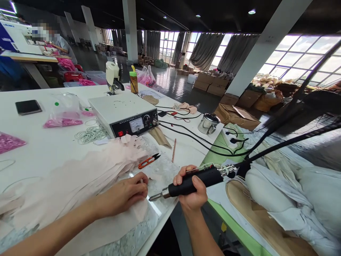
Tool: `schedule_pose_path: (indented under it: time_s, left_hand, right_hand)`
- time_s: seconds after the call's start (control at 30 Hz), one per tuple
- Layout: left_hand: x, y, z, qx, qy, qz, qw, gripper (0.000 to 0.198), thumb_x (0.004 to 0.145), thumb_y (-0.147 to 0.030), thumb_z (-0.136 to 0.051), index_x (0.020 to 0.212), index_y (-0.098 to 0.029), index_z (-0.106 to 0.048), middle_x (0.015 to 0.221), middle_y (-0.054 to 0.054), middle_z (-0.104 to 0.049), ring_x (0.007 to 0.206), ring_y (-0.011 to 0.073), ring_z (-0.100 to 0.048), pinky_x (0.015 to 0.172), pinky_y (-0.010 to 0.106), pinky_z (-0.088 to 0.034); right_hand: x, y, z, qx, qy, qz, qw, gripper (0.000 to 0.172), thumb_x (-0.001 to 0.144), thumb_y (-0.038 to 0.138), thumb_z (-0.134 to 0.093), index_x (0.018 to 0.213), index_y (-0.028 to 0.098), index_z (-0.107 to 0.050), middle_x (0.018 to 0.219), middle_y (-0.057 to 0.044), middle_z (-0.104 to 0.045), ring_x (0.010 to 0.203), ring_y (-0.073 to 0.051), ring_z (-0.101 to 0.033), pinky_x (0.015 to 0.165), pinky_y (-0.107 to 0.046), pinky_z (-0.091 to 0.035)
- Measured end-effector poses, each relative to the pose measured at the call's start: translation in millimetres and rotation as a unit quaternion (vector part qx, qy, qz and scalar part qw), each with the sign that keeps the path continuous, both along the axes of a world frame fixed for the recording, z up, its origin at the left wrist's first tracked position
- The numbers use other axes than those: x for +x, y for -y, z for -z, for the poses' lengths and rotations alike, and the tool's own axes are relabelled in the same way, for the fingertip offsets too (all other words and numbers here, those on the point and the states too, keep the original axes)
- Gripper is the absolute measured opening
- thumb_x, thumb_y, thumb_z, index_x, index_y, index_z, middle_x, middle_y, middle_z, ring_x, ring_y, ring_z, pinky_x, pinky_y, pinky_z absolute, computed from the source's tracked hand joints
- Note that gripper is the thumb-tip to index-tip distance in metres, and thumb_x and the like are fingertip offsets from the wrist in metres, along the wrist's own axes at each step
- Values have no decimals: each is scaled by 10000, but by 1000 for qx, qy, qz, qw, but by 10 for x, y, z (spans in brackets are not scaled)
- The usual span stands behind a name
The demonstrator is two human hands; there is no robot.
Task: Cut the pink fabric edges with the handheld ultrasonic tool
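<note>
A: In the head view, where is the work, and what are the hands doing?

B: The pale pink fabric (80, 185) lies over the near part of the white table (58, 142), partly on a marbled sheet (163, 174). The left hand (129, 195) rests at its right-hand edge, fingers curled together; I can't tell whether they pinch a fold or only press. The right hand (195, 197) is wrapped around the black handheld tool (183, 185), whose metal tip (157, 196) points toward the left fingers, just beside them.

A: How would that fabric handle?

B: Light and limp, I'd judge, likely to crease or slide at a tug. Flat fingertips near the edge, clear of the tip, should steady it better than a pinch.

A: And the tool?

B: Rigid and moderately heavy, by its look, with a smooth barrel that might turn in a damp palm. Its thick black body is the place to grip. The black cable (282, 144) behind looks stiff enough to drag on the rear end.

A: Anything close by?

B: Orange snips (147, 160) lie just beyond the left hand; the control box (125, 106) stands farther back.
</note>
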State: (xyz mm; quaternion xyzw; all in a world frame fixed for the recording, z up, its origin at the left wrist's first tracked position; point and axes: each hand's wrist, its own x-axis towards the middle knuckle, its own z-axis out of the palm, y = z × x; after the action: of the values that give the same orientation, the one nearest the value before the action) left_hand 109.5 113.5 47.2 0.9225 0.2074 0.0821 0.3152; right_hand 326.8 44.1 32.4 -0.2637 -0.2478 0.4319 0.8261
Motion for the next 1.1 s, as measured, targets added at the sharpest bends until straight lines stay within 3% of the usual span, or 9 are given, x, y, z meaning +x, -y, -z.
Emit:
schedule_pose_path:
  time_s: [0.17, 0.3, 0.5, 0.63, 0.9, 1.1]
  left_hand:
    - [-109, -30, -5, -7, 16, 8, 1000, 250, 1033, -216, -381, 886, -213, -583, 1246, 83, -556, 1129, 200, -596, 869, 272, -511]
    - [-141, -56, 28, 15, 28, 13, 999, 243, 1035, -198, -386, 872, -214, -566, 1234, 89, -582, 1251, 217, -531, 895, 287, -514]
    - [-107, -50, 150, 68, 47, -9, 997, 198, 1023, -168, -402, 915, -217, -561, 1305, 90, -569, 1102, 203, -631, 899, 332, -525]
    - [-108, 15, 130, 114, 69, -7, 991, 215, 1022, -135, -391, 1049, -226, -583, 1328, 107, -573, 998, 190, -660, 839, 309, -534]
    - [-168, 107, 56, 174, 81, 150, 970, 424, 953, -38, -434, 1299, -243, -568, 1341, 79, -648, 1170, 241, -602, 1015, 380, -468]
    - [-236, 75, 162, 202, 75, 172, 961, 513, 970, -35, -388, 1431, -243, -479, 1341, 108, -653, 1218, 261, -605, 1024, 400, -475]
  right_hand:
    - [-89, -80, -50, 16, -27, -27, 999, 175, 687, 359, -651, 796, 225, -624, 673, 32, -583, 458, -105, -537, 455, -260, -479]
    - [-152, -110, -89, 17, -40, -59, 997, 190, 690, 360, -643, 814, 222, -605, 652, 34, -578, 422, -103, -514, 424, -258, -467]
    - [-75, -70, -111, 14, -35, -98, 994, 212, 672, 382, -650, 794, 212, -618, 647, 31, -579, 403, -94, -486, 406, -254, -453]
    - [50, -14, -86, 8, -19, -102, 995, 200, 675, 370, -659, 788, 207, -634, 653, 27, -578, 412, -94, -483, 409, -250, -450]
    - [192, 201, -50, -1, 4, -70, 998, 199, 694, 365, -670, 826, 216, -657, 672, 21, -600, 423, -98, -502, 428, -251, -452]
    - [117, 287, -69, -5, 21, -47, 999, 204, 698, 380, -674, 817, 216, -655, 674, 16, -601, 410, -110, -503, 420, -280, -463]
